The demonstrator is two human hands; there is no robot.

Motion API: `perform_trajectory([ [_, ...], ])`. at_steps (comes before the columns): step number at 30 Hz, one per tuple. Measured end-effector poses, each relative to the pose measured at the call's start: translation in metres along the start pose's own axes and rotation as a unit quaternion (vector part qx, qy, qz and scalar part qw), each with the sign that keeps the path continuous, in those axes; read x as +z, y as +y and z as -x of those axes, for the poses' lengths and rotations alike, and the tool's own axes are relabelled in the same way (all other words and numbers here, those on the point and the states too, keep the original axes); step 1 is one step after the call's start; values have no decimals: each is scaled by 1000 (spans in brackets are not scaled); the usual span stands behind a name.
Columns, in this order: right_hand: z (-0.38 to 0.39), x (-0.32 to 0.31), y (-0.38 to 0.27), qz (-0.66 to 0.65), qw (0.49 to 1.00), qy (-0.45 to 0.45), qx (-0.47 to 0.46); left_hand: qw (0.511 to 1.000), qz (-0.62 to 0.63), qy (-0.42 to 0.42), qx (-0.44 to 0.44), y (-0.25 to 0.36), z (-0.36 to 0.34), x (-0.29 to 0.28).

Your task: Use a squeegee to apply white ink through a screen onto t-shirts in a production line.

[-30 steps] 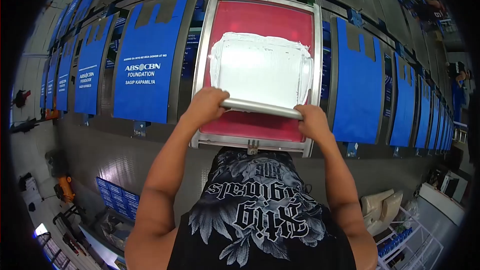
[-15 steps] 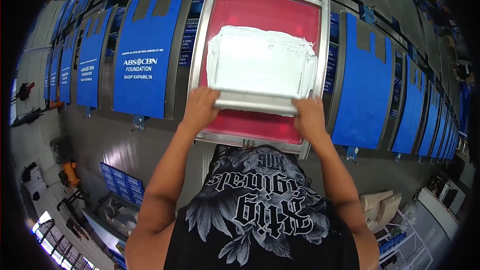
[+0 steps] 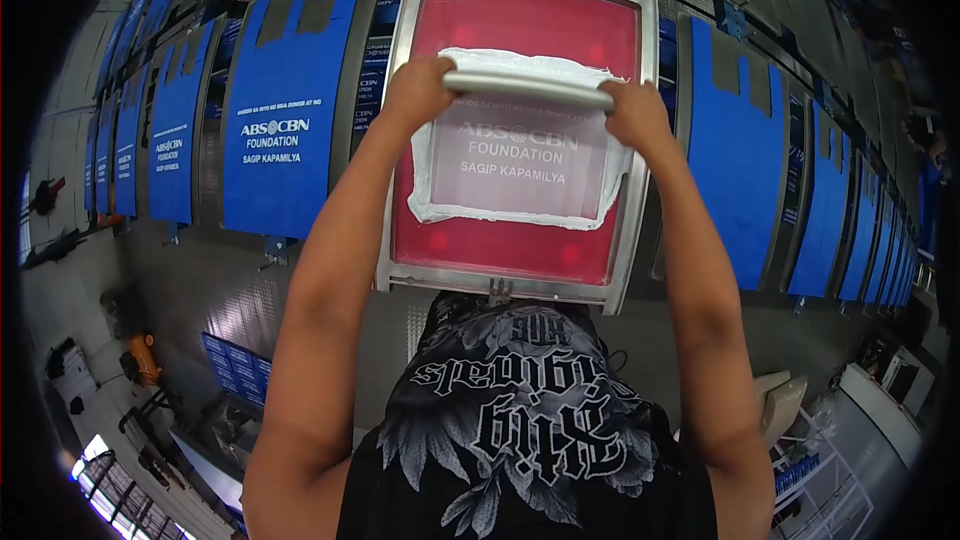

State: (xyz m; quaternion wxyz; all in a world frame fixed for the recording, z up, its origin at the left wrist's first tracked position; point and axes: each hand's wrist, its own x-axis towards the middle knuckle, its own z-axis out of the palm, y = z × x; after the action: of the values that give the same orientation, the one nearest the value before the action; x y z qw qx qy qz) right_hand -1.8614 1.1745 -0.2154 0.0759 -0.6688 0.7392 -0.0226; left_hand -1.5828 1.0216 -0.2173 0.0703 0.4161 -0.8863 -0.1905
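Left hand (image 3: 420, 90) grips squeegee (image 3: 528, 90) left end | right hand (image 3: 636, 115) grips right end | on red screen (image 3: 520, 240), far side.

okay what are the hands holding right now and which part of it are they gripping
Both hold a squeegee on the red printing screen: the left hand grips its left end, the right hand its right end.

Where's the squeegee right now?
In the head view the squeegee lies across the far part of the red screen frame, gripped by the left hand and right hand, with white ink spread below it.
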Motion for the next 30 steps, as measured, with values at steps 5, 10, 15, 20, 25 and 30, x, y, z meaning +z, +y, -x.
perform_trajectory([
  [5, 145, -1, -71, -68, 994, -86, 25, 998, 1, -27, 62, -1, 178, 26],
  [10, 132, 50, -45, -80, 995, 60, -15, 993, 39, 70, 92, 2, 149, 44],
  [15, -13, -3, 9, -33, 998, -53, 24, 998, 12, -62, -2, 2, -13, -5],
  [20, 91, -12, -48, -39, 992, -117, 30, 995, 13, -94, 16, -1, 105, -2],
  [25, 164, 37, -64, -98, 995, -8, 16, 993, 92, 39, 69, 21, 186, 37],
  [30, 30, 21, -8, -21, 1000, -19, 2, 999, -13, 3, 32, 0, 34, 13],
])
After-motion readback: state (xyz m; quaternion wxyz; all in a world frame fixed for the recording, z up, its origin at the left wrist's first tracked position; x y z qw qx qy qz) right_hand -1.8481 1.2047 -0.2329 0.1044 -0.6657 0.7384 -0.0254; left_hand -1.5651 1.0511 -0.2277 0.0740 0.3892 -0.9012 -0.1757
